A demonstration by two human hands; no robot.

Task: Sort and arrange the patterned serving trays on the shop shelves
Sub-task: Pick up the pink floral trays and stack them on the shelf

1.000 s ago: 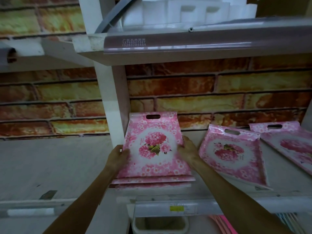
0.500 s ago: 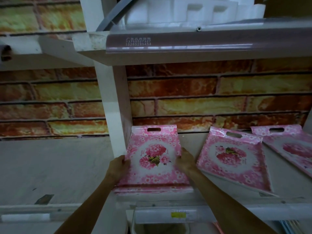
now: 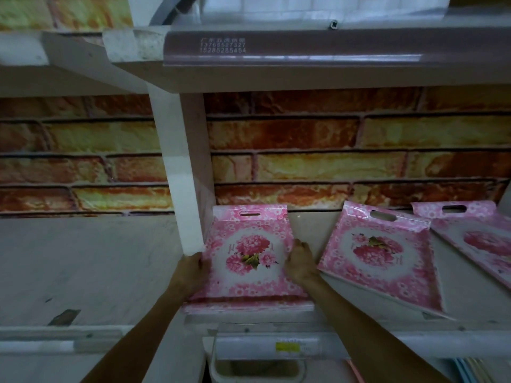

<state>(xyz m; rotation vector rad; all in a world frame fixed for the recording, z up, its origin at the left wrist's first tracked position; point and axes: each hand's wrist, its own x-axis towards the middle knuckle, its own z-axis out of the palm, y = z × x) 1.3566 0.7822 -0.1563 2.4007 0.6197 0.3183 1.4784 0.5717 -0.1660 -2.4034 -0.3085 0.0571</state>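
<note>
Head view: both hands have pushed the pink tray stack [image 3: 250, 255] deeper, to the shelf's [image 3: 307, 233] back left corner by the post [image 3: 181, 172]. Left hand [image 3: 192, 272] and right hand [image 3: 300, 262] grip its sides. Stack looks nearly placed.

Both arms extended forward, side by side. Left hand [image 3: 191, 272] and right hand [image 3: 301, 261] level, fingers curled inward, facing each other.

tray stack [image 3: 250, 261] left, two trays [image 3: 381, 258] right
</note>
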